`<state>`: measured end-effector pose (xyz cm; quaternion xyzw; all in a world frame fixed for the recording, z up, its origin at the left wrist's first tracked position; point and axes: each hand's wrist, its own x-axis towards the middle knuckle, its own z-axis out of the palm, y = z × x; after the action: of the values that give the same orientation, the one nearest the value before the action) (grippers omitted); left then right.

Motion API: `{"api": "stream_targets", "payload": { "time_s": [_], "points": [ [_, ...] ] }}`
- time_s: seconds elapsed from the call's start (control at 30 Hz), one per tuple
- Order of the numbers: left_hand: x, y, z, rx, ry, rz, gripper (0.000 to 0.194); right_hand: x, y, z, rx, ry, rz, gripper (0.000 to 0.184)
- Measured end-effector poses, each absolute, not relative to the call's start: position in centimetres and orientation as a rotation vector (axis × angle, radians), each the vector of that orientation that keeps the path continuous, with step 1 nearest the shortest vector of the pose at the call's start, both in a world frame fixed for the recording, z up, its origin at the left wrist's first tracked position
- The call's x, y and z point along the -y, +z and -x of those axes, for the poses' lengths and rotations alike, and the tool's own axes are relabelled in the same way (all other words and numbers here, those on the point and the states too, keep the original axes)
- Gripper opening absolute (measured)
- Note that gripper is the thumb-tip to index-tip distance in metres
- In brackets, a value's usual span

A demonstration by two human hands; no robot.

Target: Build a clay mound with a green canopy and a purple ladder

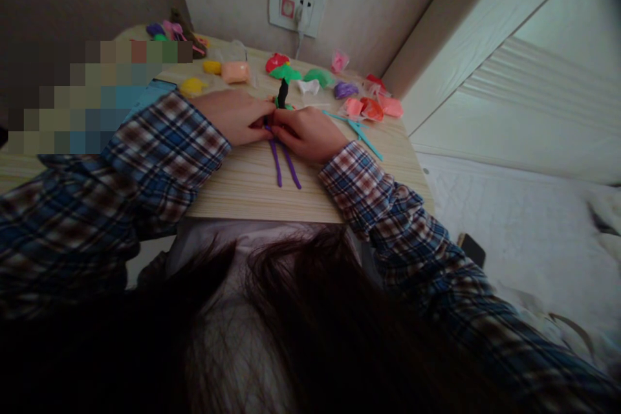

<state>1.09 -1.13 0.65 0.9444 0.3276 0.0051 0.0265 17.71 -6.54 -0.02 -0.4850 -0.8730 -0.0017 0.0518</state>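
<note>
My left hand (pixel 237 118) and my right hand (pixel 310 132) meet over the wooden table, fingertips pinched together around a small piece of modelling clay. A black upright clay piece (pixel 283 94) rises just behind the fingers, with a bit of green and orange at its base. Two thin purple clay strips (pixel 286 158) run from under the fingertips toward me, lying on the tabletop. My fingers hide the spot where the strips meet the rest. Light blue sticks (pixel 365 138), apparently tools, lie right of my right hand.
Along the back of the table (pixel 233 197) lie several wrapped clay lumps: peach (pixel 235 72), green (pixel 319 77), purple (pixel 346 90), orange (pixel 371 108). A wall socket (pixel 297 5) holds a plugged white cable. At right, a dark phone-like object (pixel 472 250) lies on white bedding.
</note>
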Motion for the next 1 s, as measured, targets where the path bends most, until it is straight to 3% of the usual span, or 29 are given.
{"api": "stream_targets", "payload": {
  "time_s": [0.47, 1.0],
  "points": [
    [2.1, 1.3, -1.3, -1.106, -0.106, -2.994, 0.031, 6.7, 0.1, -17.6, 2.668, -0.021, 1.505, 0.031],
    [1.7, 1.0, -1.2, -1.038, 0.04, -2.935, 0.036, 6.6, -0.2, -17.7, 2.599, -0.065, 1.528, 0.034]
  ]
}}
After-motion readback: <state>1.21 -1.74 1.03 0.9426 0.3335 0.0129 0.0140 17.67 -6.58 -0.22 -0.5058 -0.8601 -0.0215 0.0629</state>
